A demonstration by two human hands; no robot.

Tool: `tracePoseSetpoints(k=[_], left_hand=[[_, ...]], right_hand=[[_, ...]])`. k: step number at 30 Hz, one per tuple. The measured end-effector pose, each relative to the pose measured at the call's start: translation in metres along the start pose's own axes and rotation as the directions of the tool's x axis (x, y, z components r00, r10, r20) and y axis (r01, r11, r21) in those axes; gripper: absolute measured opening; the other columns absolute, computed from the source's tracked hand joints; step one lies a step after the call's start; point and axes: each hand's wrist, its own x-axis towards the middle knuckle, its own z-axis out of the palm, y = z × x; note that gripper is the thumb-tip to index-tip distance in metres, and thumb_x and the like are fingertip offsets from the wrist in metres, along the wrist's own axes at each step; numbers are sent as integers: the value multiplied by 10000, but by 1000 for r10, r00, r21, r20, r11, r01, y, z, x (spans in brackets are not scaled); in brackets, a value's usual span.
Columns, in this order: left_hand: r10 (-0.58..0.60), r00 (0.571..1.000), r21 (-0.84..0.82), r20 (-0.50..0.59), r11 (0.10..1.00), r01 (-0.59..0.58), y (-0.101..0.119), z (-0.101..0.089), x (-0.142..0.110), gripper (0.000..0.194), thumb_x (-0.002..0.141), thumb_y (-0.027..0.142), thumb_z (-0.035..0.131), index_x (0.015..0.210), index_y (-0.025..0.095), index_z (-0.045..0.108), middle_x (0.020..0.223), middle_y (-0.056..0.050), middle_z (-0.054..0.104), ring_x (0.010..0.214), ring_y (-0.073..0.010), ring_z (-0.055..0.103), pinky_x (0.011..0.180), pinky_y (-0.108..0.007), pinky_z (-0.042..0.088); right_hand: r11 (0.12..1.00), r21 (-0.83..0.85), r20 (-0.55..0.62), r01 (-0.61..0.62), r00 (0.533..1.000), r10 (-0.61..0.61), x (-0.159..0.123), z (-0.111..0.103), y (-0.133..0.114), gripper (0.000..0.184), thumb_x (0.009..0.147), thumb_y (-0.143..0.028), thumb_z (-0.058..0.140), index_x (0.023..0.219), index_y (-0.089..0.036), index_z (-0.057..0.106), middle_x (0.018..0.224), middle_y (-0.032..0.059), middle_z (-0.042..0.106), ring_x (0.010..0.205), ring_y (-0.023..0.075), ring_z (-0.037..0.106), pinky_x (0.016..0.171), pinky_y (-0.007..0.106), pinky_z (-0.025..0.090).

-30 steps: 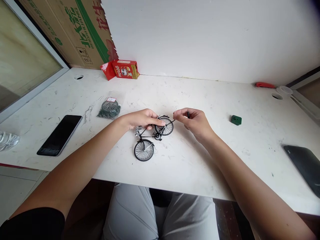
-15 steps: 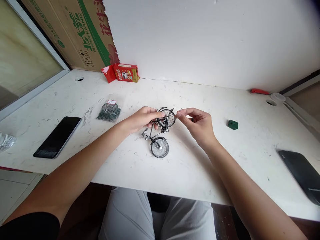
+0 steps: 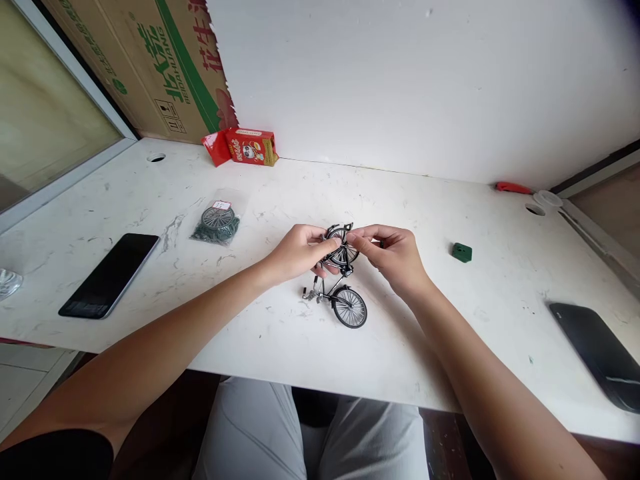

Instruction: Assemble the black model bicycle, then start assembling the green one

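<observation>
A small black model bicycle (image 3: 349,307) is tilted over the white table, its handlebars toward the lower left and one wheel nearest me. My left hand (image 3: 305,251) grips it by the other wheel, thumb on the spokes and fingers behind. From the other side, my right hand (image 3: 387,250) pinches at the edge of that same wheel, thumb and forefinger pressed together. Some small dark piece shows within its curled fingers; its kind and what sits between the fingertips cannot be made out.
A clear bag of wheel and dark green parts (image 3: 218,220) lies to the left, beyond a phone (image 3: 110,275). At the back stands a red box (image 3: 251,147). On the right are a green block (image 3: 461,252), a black flat device (image 3: 595,353) and a red tool (image 3: 513,187).
The model bicycle has turned, its near wheel swinging to the right. My right hand's fingertips have come from beside the held wheel onto its edge.
</observation>
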Motion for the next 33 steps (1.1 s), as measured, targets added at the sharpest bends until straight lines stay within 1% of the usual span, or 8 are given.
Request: tracePoseSetpoints(k=[4,8,12,14,16,23,29,33], left_hand=[[0,999,-9,40,1000,0,1,2,-2,295,1003,374,664,1098,100,713,1083,-161,786,776,-222,814,496,-213,558],[-4,999,-9,37,1000,5,0,1,-3,284,995,375,675,1091,111,717,1133,-152,775,753,-218,816,469,-195,537],[13,999,1,34,1000,-13,-1,1,-3,271,1002,361,660,1101,116,722,1144,-148,766,742,-217,815,428,-177,493],[41,999,23,30,999,-42,-1,1,-3,268,1007,354,650,1124,126,727,1176,-145,757,731,-206,810,412,-174,475],[75,997,51,12,996,-75,-1,2,-3,272,1007,357,649,1140,134,731,1173,-139,757,723,-190,799,418,-179,481],[155,987,82,-40,985,-151,-4,5,-3,238,985,341,680,1069,128,742,1014,-111,780,684,-153,747,455,-188,471],[94,995,47,-33,995,-93,-6,6,-2,230,988,298,641,1123,149,754,1080,-113,782,628,-145,744,429,-187,422],[83,995,65,-58,995,-80,-11,5,1,254,1002,291,587,1108,143,764,888,-75,739,601,-135,695,447,-196,451]], right_hand=[[1000,28,23,2,1000,-3,1,-4,-2,220,819,-431,870,889,-223,847,806,41,750,649,126,562,573,297,445],[999,-29,48,25,999,-23,2,-8,-2,221,827,-437,865,851,-219,839,774,41,722,661,129,527,581,300,406],[992,-101,45,73,997,-69,2,-8,0,223,836,-437,860,831,-216,836,580,-29,492,573,101,350,536,297,286],[984,-130,46,119,992,-114,0,-6,1,198,850,-423,850,859,-225,846,554,-60,359,561,96,276,531,298,245],[977,-146,34,157,987,-154,-1,-3,2,180,867,-408,835,892,-231,852,563,-67,309,558,96,254,528,298,238],[948,-235,-35,216,972,-230,-7,3,3,177,897,-376,790,898,-203,824,569,-68,339,543,93,293,520,291,276],[916,-334,-77,224,962,-263,-9,4,4,154,883,-315,767,811,-179,756,561,-70,393,532,86,333,519,282,276],[876,-405,-48,261,951,-305,-10,5,3,123,854,-255,748,765,-186,698,553,-68,428,528,87,351,518,276,293]])
